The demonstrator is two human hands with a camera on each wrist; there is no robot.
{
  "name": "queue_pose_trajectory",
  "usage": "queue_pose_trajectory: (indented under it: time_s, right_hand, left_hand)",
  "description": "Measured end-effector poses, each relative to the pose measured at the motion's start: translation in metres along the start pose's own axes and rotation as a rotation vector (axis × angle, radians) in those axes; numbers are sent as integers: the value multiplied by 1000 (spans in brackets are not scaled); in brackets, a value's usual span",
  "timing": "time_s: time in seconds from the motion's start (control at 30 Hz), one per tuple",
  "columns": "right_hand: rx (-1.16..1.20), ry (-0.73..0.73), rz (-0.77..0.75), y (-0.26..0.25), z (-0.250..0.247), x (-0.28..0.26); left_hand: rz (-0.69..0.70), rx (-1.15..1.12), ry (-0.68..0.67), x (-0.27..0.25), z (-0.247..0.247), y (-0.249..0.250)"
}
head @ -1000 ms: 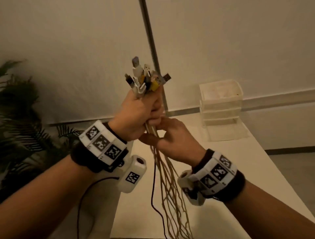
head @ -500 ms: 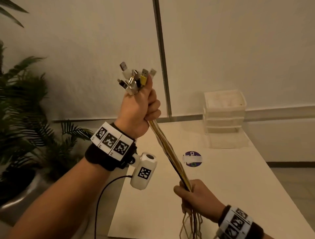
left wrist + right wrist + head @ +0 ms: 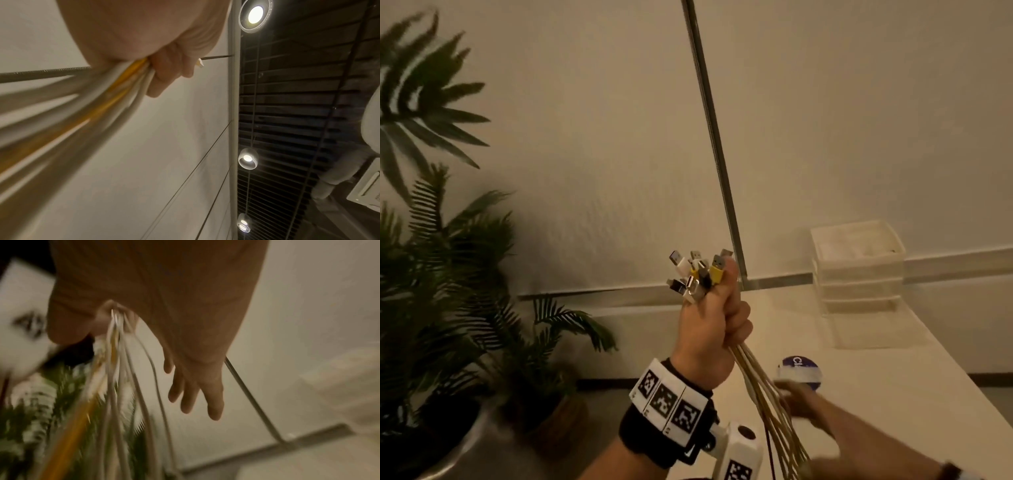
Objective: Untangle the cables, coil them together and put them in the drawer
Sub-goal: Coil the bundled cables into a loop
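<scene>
Cream and yellow cables (image 3: 760,387) hang from the left hand (image 3: 714,329), whose grip is wrapped tight around the bundle just below its plugs (image 3: 697,270). At 5 o'clock of it, the blurred right hand (image 3: 193,369) has its fingers straight and loose beside the strands, grip wide. At 2 o'clock, the drawer unit (image 3: 858,267) stands on the desk (image 3: 928,383).

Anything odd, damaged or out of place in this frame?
Nothing stands out. The left hand grips the cables below their upright plugs; the blurred right hand is beside the loose strands. The drawer unit stands square.
</scene>
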State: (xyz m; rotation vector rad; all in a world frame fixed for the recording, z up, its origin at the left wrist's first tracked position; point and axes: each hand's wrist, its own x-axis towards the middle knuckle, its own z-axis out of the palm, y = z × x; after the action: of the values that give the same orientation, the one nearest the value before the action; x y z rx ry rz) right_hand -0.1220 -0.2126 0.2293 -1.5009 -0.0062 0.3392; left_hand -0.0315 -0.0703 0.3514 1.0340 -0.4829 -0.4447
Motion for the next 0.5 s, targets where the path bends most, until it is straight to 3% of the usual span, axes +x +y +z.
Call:
queue_pose_trajectory:
  time_s: [0.07,0.17,0.3,0.4,0.47,0.5]
  right_hand:
    - [-19,134,-87,-49,18,-11]
    - [-70,69,-153,-66,32,-2]
    - [-28,99,-80,-66,20,-3]
    - [-209,162,-1,-71,9,1]
    - [-297,200,28,-78,4,7]
    - [-329,216,47,-82,1,10]
  left_hand:
    - [10,-24,-52,-1,9,-6]
    - [41,-44,-94,1,17,-9]
    - [-13,-71,49,-2,-3,-11]
    - [-204,-38,100,-18,-38,-30]
    - [-376,71,45,-36,-56,-38]
    - [-441,229,-21,-46,-62,-39]
